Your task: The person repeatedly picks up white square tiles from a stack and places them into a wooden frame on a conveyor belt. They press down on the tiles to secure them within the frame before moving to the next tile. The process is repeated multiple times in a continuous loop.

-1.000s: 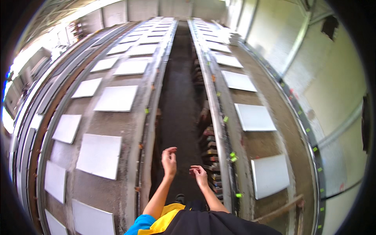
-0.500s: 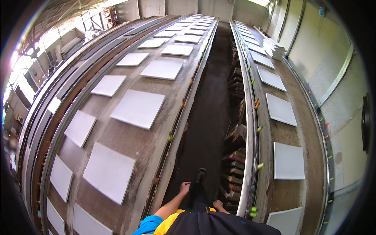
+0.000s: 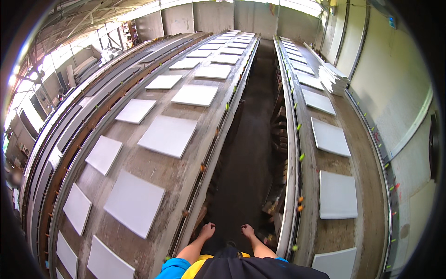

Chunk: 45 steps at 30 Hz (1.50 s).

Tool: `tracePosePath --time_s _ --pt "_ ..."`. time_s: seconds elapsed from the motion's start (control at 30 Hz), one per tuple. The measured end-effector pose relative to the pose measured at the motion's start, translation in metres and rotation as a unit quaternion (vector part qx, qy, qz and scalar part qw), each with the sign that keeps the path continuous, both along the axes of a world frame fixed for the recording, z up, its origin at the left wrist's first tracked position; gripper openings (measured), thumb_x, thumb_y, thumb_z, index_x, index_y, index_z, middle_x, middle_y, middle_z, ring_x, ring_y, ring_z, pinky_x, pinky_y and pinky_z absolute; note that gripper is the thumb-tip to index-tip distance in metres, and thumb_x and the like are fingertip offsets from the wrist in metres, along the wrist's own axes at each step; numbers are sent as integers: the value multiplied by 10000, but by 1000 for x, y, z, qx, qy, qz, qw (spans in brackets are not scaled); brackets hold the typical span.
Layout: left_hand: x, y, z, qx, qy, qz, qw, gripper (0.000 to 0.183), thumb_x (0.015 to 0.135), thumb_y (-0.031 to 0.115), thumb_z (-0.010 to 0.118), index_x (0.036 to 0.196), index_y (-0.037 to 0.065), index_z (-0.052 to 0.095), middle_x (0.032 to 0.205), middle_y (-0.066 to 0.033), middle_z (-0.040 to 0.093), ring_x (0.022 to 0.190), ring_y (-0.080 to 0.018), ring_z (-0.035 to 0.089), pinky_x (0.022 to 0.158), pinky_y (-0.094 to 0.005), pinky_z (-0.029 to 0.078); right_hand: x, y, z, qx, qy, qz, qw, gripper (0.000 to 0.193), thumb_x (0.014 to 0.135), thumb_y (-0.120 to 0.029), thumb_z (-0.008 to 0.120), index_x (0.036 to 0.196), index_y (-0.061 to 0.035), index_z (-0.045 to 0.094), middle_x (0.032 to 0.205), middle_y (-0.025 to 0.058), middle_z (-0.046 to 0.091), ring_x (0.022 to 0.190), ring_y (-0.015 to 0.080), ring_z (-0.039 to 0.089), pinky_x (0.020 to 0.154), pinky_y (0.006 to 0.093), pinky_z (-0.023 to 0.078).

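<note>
My left hand [image 3: 208, 230] hangs low over the dark aisle, fingers curled in, with nothing visible in it. Level with it, my right hand [image 3: 248, 231] is loosely closed as well, and no object shows in it. Neither hand touches anything. On the long table to the left, white square panels [image 3: 134, 202] lie flat in two rows, the nearest beside my left arm. A single row of similar white panels [image 3: 338, 195] runs along the table to the right, beyond my right hand.
The narrow aisle [image 3: 253, 139] runs ahead between the left table's edge [image 3: 218, 149] and the right table's pale rail [image 3: 291, 153]. Green and orange clips [image 3: 302, 157] stick out along the rails. A stack of white sheets [image 3: 333, 80] sits far right by the wall [image 3: 390, 88].
I have moved forward along the aisle, so nearby panels and clips have shifted. My right hand has come up and forward into fuller view; my left has drawn slightly left and lower.
</note>
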State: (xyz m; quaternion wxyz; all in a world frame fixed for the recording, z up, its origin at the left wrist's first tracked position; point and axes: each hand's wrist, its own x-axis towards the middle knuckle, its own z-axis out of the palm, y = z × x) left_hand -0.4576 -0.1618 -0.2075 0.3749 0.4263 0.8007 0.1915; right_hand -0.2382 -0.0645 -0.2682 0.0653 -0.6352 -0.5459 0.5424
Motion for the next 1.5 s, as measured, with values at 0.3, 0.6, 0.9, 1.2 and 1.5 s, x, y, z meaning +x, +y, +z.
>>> tracePosePath --time_s 0.3,0.6,0.9,1.2,1.5 --pt "5 250 24 -193 103 -89 972 419 799 252 448 1172 63 465 1237 -153 433 1162 -330 387 955 -483 292 -12 182 -29 -15 -176 289 941 318 743 -256 512 1025 -143 607 1060 126 581 1018 274 529 869 329 417" --pt "-34 438 39 -189 94 -92 973 426 781 262 454 1154 60 485 1203 -174 466 1146 -342 409 979 -529 228 -8 390 7 -15 -62 -51 997 320 716 -211 519 996 -76 597 1026 166 584 1000 292 540 866 370 417" --pt "-64 612 13 -176 144 -109 968 374 767 244 459 1079 59 550 1136 -170 527 1106 -342 458 1000 -533 184 -36 554 -9 22 -159 63 985 319 702 -267 543 981 -138 631 1042 148 582 998 292 537 872 349 417" --pt "-91 811 57 -83 148 -39 985 286 783 250 452 991 104 582 1057 -132 570 1042 -306 503 912 -502 308 -128 759 15 103 -93 -45 989 265 730 -233 491 870 -68 645 836 140 636 753 242 627 730 330 472" --pt "-118 1008 46 56 76 80 992 206 776 202 471 895 118 616 874 -143 612 838 -311 579 749 -431 451 -190 1021 92 154 -55 63 985 260 755 -192 497 946 -45 597 963 175 594 973 301 543 818 386 441"
